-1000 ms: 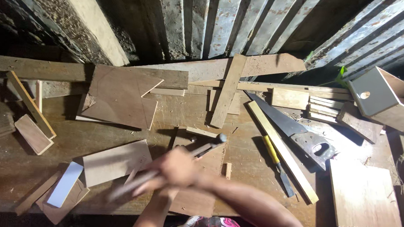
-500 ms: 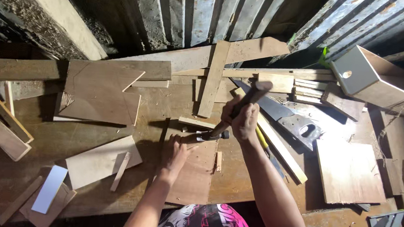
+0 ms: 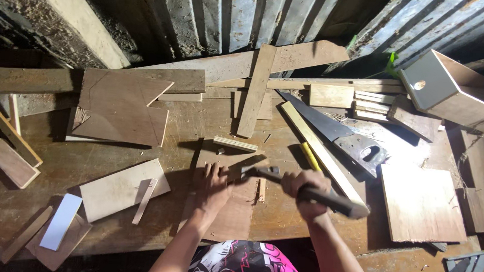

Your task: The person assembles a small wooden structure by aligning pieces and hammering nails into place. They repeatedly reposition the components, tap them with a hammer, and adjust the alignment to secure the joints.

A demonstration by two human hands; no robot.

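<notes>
One hammer (image 3: 306, 189) in right hand (image 3: 305, 193) grip; left hand (image 3: 212, 185) flat on one board (image 3: 232, 208).

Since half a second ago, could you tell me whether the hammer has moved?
Yes. The hammer in the right hand has swung down from beside the handsaw to the plywood piece.

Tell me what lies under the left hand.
The left hand presses flat on a brown board on the workbench. The hammer, held in the right hand, has its head beside the fingers. The hand covers whatever lies beneath it.
</notes>
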